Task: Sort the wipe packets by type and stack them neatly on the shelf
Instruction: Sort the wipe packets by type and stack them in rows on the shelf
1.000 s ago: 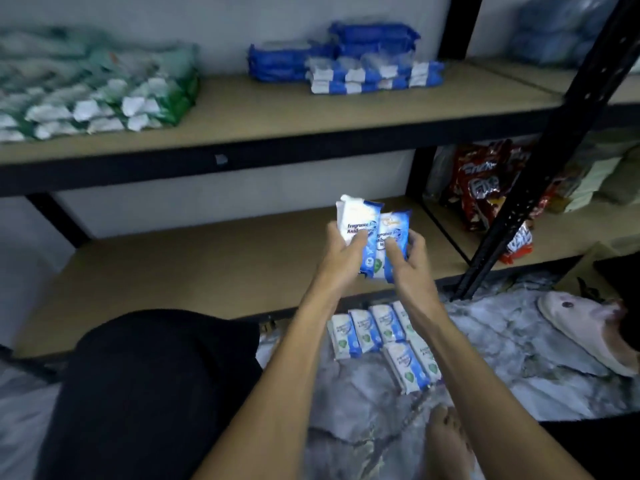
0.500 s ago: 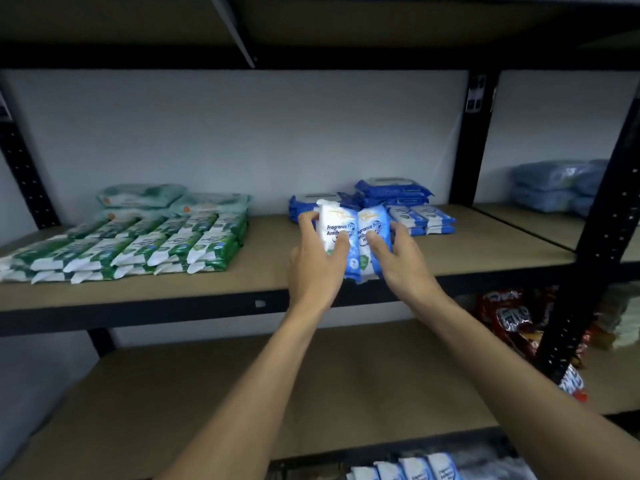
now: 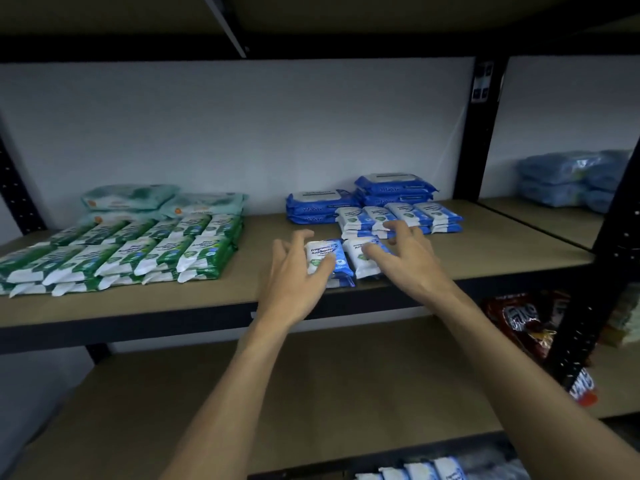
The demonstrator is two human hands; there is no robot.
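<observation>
Two small blue-and-white wipe packets lie side by side near the front edge of the middle shelf, and both hands hover right over them. The left hand has its fingers spread and relaxed; one finger lies across the lower part of the left packet, not curled round it. The right hand is spread wide too – its forefinger rests on the right packet, the other fingers splayed above the shelf board. Neither hand clamps anything. The edge of another packet shows under the left one.

Just behind them, a row of matching packets is stacked two high, and behind that stand dark blue packs against the wall. Well to the left – green packets in neat rows, with pale green packs at the back. A few more blue-and-white packets show at the bottom edge of the view. Red snack bags sit on the lower shelf at the right.
</observation>
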